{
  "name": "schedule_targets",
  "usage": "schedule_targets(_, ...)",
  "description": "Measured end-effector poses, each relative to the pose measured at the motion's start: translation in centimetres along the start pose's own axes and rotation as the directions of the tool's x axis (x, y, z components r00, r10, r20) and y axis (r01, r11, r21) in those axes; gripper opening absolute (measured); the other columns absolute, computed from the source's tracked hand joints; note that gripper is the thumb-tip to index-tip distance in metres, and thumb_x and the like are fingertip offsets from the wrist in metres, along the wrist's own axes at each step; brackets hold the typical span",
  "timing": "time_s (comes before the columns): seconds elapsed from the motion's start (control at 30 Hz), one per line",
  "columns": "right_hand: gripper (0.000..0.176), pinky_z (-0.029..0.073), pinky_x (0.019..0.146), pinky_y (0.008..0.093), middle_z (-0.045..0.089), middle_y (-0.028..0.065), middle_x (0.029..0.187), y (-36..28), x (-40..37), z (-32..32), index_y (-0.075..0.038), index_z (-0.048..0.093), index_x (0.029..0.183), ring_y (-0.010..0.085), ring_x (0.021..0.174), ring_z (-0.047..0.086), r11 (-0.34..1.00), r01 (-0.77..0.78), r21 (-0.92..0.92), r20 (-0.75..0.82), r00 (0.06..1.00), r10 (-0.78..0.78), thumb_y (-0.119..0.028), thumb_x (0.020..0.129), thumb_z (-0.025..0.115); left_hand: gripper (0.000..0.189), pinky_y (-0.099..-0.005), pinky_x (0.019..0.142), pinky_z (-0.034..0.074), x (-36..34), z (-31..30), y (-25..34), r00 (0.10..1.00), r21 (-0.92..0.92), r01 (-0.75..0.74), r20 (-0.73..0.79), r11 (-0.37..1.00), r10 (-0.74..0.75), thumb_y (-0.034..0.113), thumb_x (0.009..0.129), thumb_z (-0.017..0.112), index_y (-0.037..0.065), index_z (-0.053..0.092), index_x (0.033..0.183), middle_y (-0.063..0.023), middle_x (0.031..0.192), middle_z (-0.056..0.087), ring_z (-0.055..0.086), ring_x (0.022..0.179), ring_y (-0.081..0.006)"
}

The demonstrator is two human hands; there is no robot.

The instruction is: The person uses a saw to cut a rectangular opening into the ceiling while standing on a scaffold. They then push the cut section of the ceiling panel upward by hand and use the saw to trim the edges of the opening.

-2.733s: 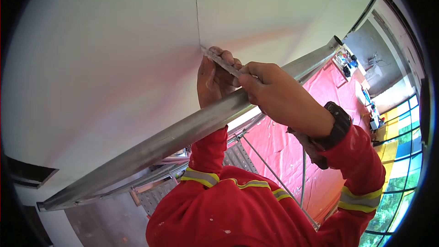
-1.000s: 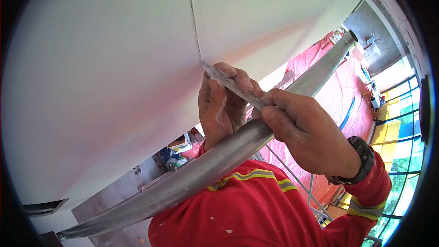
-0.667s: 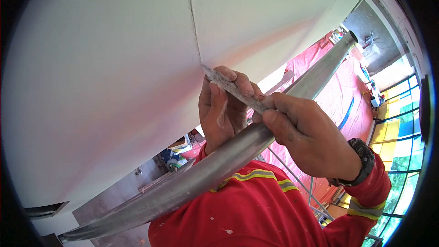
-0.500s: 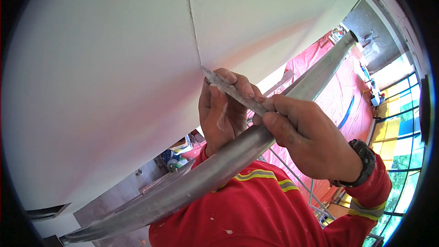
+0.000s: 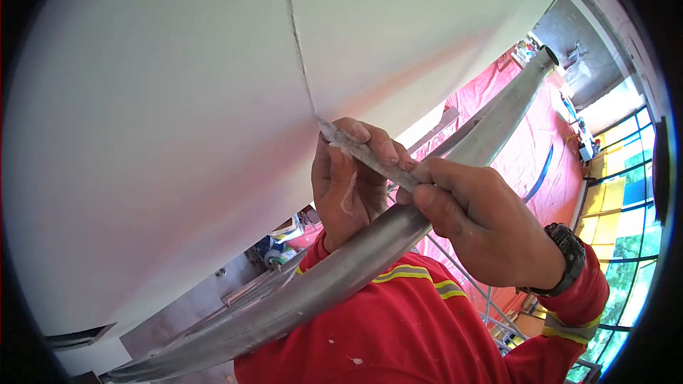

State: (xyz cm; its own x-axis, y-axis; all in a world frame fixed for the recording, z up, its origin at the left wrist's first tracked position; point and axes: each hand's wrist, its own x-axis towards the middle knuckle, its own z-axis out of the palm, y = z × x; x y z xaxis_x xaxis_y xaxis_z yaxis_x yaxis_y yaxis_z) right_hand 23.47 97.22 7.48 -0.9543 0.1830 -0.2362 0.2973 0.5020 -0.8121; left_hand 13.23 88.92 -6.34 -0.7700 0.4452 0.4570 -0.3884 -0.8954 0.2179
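A thin dark seam [image 5: 293, 25] runs down a broad white panel [image 5: 178, 99]. At the seam's lower end lies the tip of a narrow, flat, grey-white strip [image 5: 366, 154], speckled and dusty; its exact kind I cannot make out. My left hand [image 5: 345, 188], smeared with white powder, pinches it near the tip, thumb on one side and fingers on the other. The strip's other end is between the thumb and fingers of my right hand [image 5: 487, 224], which has a dark watch [image 5: 567, 259] on its wrist.
A thick grey metal pipe [image 5: 334, 274] crosses diagonally in front of my left forearm and behind my right hand. Pink sheeting [image 5: 526, 135] covers the floor beyond. A blue hose [image 5: 542, 173] lies on it, and tall windows [image 5: 626, 242] stand at the right.
Both hands and the strip have shifted slightly downward in the view. Both keep their grip, and the strip's tip is still at the seam.
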Motion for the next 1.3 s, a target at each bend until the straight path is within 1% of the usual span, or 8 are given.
schedule_targets(0.1,0.020,0.042,0.060,0.0459,0.055,0.0249,0.066,-0.4,0.1,0.2,0.007,0.054,0.089,0.0430,0.065,0.056,1.000,0.013,0.026,-0.027,1.000,-0.012,-0.011,0.097,0.049,0.032,-0.0383,0.077,0.058,0.0,0.1,0.2,1.000,-0.003,0.009,-0.003,1.000,-0.009,0.031,0.105,0.040,0.003,0.051,0.116,-0.0144,0.091,0.060,0.066,0.089,-0.0266)
schedule_targets(0.3,0.019,0.043,0.060,0.0464,0.055,0.0255,0.067,-0.3,0.1,0.3,0.006,0.054,0.088,0.0437,0.065,0.057,0.998,0.044,0.034,-0.041,0.998,-0.042,-0.010,0.096,0.050,0.033,-0.0384,0.077,0.058,-0.1,0.4,0.3,0.999,-0.018,0.025,-0.022,1.000,-0.025,0.032,0.105,0.039,0.003,0.050,0.117,-0.0146,0.092,0.061,0.066,0.090,-0.0268)
schedule_targets(0.4,0.020,0.041,0.057,0.0324,0.050,0.0070,0.065,0.4,0.1,0.5,0.003,0.057,0.092,0.0155,0.059,0.047,0.992,0.128,-0.015,-0.041,0.991,-0.129,-0.013,0.099,0.049,0.032,-0.0382,0.077,0.057,0.0,0.0,0.3,1.000,-0.006,-0.002,0.018,1.000,0.002,0.031,0.106,0.039,0.003,0.050,0.117,-0.0150,0.093,0.061,0.065,0.090,-0.0277)
schedule_targets(0.5,0.025,0.040,0.053,0.0302,0.049,0.0048,0.062,0.5,0.9,0.5,0.003,0.056,0.089,0.0128,0.055,0.046,0.997,0.078,0.017,-0.013,0.997,-0.078,-0.018,0.101,0.049,0.031,-0.0371,0.074,0.055,0.0,0.0,0.3,1.000,-0.007,-0.009,-0.008,1.000,0.009,0.030,0.106,0.039,0.002,0.050,0.116,-0.0147,0.091,0.061,0.064,0.089,-0.0275)
schedule_targets(0.6,0.029,0.042,0.063,0.0464,0.053,0.0258,0.068,-0.7,1.4,0.7,0.008,0.055,0.084,0.0403,0.065,0.055,0.967,-0.162,0.195,0.073,0.986,0.151,-0.018,0.097,0.049,0.030,-0.0368,0.072,0.053,0.0,0.1,0.2,0.999,-0.078,-0.005,-0.047,0.997,0.001,0.029,0.106,0.039,0.002,0.051,0.114,-0.0135,0.088,0.059,0.061,0.084,-0.0259)
schedule_targets(0.8,0.032,0.042,0.062,0.0453,0.053,0.0253,0.068,-1.3,2.1,1.1,0.009,0.056,0.081,0.0380,0.063,0.054,0.966,-0.165,0.201,0.047,0.986,0.158,-0.018,0.096,0.048,0.030,-0.0370,0.078,0.049,0.7,0.5,0.1,0.997,-0.113,-0.049,-0.066,0.992,0.042,0.029,0.106,0.037,0.002,0.051,0.111,-0.0115,0.085,0.057,0.057,0.085,-0.0245)
schedule_targets(1.0,0.032,0.042,0.061,0.0451,0.052,0.0242,0.066,-1.7,2.4,1.0,0.009,0.056,0.080,0.0361,0.061,0.053,0.981,-0.147,0.127,0.015,0.989,0.146,-0.018,0.095,0.048,0.030,-0.0356,0.079,0.048,0.7,0.5,0.4,0.995,-0.081,-0.014,-0.104,0.997,0.006,0.029,0.106,0.038,0.002,0.051,0.110,-0.0109,0.084,0.056,0.055,0.085,-0.0238)
schedule_targets(1.3,0.031,0.043,0.061,0.0449,0.053,0.0242,0.066,-1.2,2.6,1.1,0.009,0.056,0.081,0.0369,0.062,0.056,0.975,-0.166,0.151,0.019,0.986,0.165,-0.018,0.096,0.049,0.030,-0.0361,0.080,0.048,0.9,0.8,0.0,0.991,-0.123,-0.015,-0.133,0.992,-0.002,0.029,0.106,0.037,0.002,0.051,0.109,-0.0107,0.082,0.056,0.055,0.086,-0.0240)
